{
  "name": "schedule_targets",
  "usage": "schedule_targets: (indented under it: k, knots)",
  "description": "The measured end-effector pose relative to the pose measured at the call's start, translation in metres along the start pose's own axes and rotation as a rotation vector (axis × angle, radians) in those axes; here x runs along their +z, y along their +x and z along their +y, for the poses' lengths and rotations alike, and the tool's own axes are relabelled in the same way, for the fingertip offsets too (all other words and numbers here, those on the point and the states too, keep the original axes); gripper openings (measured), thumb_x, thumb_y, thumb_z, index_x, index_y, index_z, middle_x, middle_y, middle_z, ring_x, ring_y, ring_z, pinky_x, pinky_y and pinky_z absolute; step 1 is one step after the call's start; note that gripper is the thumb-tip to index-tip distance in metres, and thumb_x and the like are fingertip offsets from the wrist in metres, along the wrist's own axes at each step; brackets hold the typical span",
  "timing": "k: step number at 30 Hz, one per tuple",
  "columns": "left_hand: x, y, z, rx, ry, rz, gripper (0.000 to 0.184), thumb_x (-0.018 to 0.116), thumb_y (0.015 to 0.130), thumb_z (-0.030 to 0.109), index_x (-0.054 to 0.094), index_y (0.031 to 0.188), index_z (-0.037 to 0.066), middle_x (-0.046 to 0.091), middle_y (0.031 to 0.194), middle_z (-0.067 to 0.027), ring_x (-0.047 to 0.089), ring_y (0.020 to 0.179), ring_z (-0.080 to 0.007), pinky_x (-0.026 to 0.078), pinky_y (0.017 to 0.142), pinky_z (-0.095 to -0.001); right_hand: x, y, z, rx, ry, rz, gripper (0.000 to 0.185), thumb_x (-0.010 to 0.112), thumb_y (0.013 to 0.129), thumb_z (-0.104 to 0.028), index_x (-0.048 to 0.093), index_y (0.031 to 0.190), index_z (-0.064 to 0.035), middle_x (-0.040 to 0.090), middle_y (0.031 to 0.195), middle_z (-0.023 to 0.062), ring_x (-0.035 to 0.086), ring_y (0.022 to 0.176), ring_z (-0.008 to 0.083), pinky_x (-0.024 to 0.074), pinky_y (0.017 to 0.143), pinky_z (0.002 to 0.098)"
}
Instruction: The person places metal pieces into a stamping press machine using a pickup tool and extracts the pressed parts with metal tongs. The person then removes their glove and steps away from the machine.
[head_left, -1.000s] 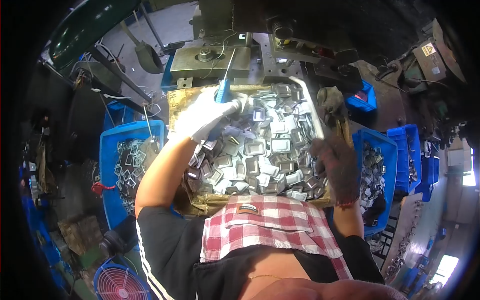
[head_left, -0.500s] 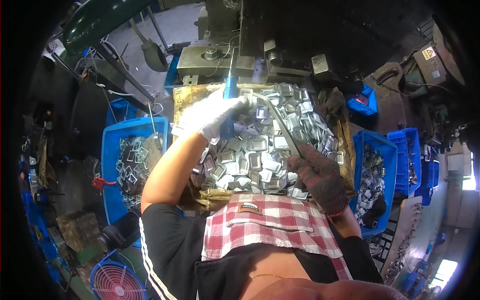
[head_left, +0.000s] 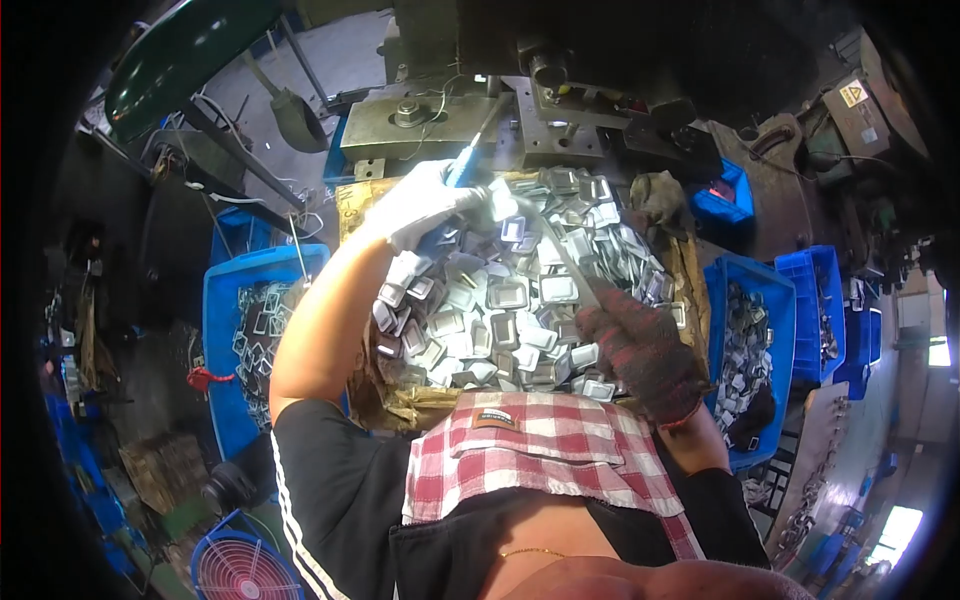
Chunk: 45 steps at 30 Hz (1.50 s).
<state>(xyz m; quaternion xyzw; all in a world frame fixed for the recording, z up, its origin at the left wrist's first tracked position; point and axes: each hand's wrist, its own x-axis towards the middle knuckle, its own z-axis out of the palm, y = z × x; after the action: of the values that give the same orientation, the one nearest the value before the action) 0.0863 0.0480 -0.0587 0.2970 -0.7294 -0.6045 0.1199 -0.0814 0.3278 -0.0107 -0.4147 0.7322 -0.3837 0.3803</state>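
Observation:
My left hand [head_left: 425, 205], in a white glove, is closed around a blue-handled tool [head_left: 463, 167] whose thin tip points up toward the machine. By its fingertips is a small bright metal piece [head_left: 502, 205]; glare hides whether they pinch it. My right hand [head_left: 645, 355], in a dark knitted glove with red, grips a long thin metal tool [head_left: 572, 258] like tweezers. Its far end reaches up near that piece, blurred there. Beneath both hands lies a heap of small rectangular tray-shaped metal parts [head_left: 508, 294] on a cardboard-lined surface [head_left: 405, 398].
A machine with a bolted steel block [head_left: 408, 113] and a die plate [head_left: 545, 130] stands ahead. Blue bins of metal parts flank me on the left [head_left: 222, 345] and right [head_left: 778, 370]. A fan [head_left: 248, 570] stands at lower left, and a green lamp-like housing [head_left: 185, 50] hangs at upper left.
The blue-handled tool has tilted to the right, and my left hand sits slightly further left. More of the die plate shows under the machine's dark upper part. The right hand has barely moved.

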Motion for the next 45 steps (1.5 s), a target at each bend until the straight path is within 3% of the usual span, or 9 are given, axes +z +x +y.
schedule_targets:
  k: [4, 11, 14, 20, 23, 26, 30, 36, 45]
  knots:
    - [-0.009, 0.039, 0.032, 0.006, 0.987, 0.144, 0.034, 0.067, 0.091, 0.032, 0.065, 0.103, 0.000, 0.070, 0.096, -0.0205, 0.069, 0.090, -0.0311, 0.053, 0.081, -0.0445, -0.020, 0.008, -0.017, 0.170, -0.135, 0.134, 0.039, 0.064, 0.098, -0.027, 0.063, 0.134, -0.0108, 0.074, 0.088, 0.0104, 0.066, 0.066, 0.0104, 0.0520, 0.061, 0.0285]
    - [-0.004, 0.102, 0.060, -0.024, 1.137, 0.021, 0.028, 0.057, 0.092, 0.023, 0.074, 0.095, 0.001, 0.072, 0.096, -0.0237, 0.072, 0.088, -0.0376, 0.057, 0.079, -0.0442, -0.011, 0.049, -0.035, 0.133, 0.019, 0.385, 0.031, 0.065, 0.094, -0.023, 0.069, 0.122, -0.0086, 0.065, 0.076, -0.0002, 0.052, 0.055, 0.0061, 0.0421, 0.049, 0.0246]
    - [0.005, 0.089, 0.023, 0.050, 0.940, 0.434, 0.032, 0.056, 0.094, 0.027, 0.072, 0.093, 0.000, 0.071, 0.094, -0.0259, 0.071, 0.089, -0.0385, 0.057, 0.079, -0.0454, -0.011, 0.071, -0.026, 0.120, -0.003, 0.295, 0.025, 0.060, 0.096, -0.026, 0.068, 0.115, -0.0124, 0.062, 0.067, 0.0070, 0.060, 0.058, 0.0146, 0.0483, 0.057, 0.0301]
    - [0.041, 0.014, 0.031, -0.113, 0.753, -0.048, 0.055, 0.069, 0.087, 0.054, 0.072, 0.098, 0.001, 0.071, 0.085, -0.0219, 0.070, 0.076, -0.0370, 0.054, 0.071, -0.0456, 0.000, 0.101, 0.014, -0.104, -0.118, 0.348, 0.029, 0.063, 0.095, -0.030, 0.066, 0.119, -0.0134, 0.063, 0.069, 0.0151, 0.066, 0.063, 0.0269, 0.0507, 0.061, 0.0393]
    - [0.061, 0.008, 0.005, -0.016, 0.677, 0.118, 0.050, 0.069, 0.087, 0.051, 0.072, 0.099, 0.002, 0.071, 0.087, -0.0208, 0.070, 0.081, -0.0370, 0.053, 0.074, -0.0450, -0.002, 0.096, 0.003, 0.002, -0.110, 0.316, 0.032, 0.063, 0.095, -0.032, 0.065, 0.121, -0.0142, 0.064, 0.072, 0.0164, 0.067, 0.067, 0.0324, 0.0515, 0.063, 0.0417]
    - [0.059, 0.012, -0.004, -0.045, 0.688, 0.203, 0.046, 0.068, 0.087, 0.047, 0.071, 0.100, 0.002, 0.071, 0.088, -0.0215, 0.070, 0.083, -0.0376, 0.053, 0.076, -0.0444, -0.007, 0.091, -0.006, -0.012, -0.289, 0.355, 0.036, 0.066, 0.093, -0.026, 0.067, 0.125, -0.0093, 0.067, 0.083, 0.0035, 0.059, 0.066, 0.0101, 0.0485, 0.061, 0.0270]
    - [0.032, 0.007, -0.010, -0.084, 0.195, 0.212, 0.030, 0.071, 0.088, 0.029, 0.069, 0.101, 0.001, 0.071, 0.084, -0.0138, 0.070, 0.079, -0.0232, 0.054, 0.072, -0.0359, -0.026, 0.086, 0.030, -0.439, -0.722, 0.548, 0.033, 0.067, 0.093, -0.025, 0.068, 0.123, -0.0102, 0.067, 0.080, 0.0038, 0.060, 0.067, 0.0114, 0.0476, 0.060, 0.0287]
    - [0.016, -0.011, -0.009, -0.130, -0.441, 0.184, 0.021, 0.074, 0.089, 0.015, 0.065, 0.103, 0.003, 0.070, 0.092, -0.0072, 0.065, 0.077, -0.0121, 0.054, 0.070, -0.0266, -0.018, 0.019, -0.030, 0.258, -0.024, 0.142, 0.036, 0.065, 0.097, -0.022, 0.066, 0.130, -0.0094, 0.069, 0.081, 0.0027, 0.061, 0.065, 0.0104, 0.0493, 0.060, 0.0276]
    - [0.021, -0.011, -0.013, -0.137, -0.751, 0.037, 0.029, 0.071, 0.090, 0.016, 0.063, 0.113, 0.001, 0.071, 0.095, -0.0076, 0.066, 0.080, -0.0130, 0.053, 0.068, -0.0225, 0.009, 0.007, -0.014, 0.076, 0.212, -0.069, 0.036, 0.063, 0.100, -0.015, 0.061, 0.133, -0.0036, 0.074, 0.094, 0.0074, 0.059, 0.067, 0.0059, 0.0501, 0.060, 0.0239]
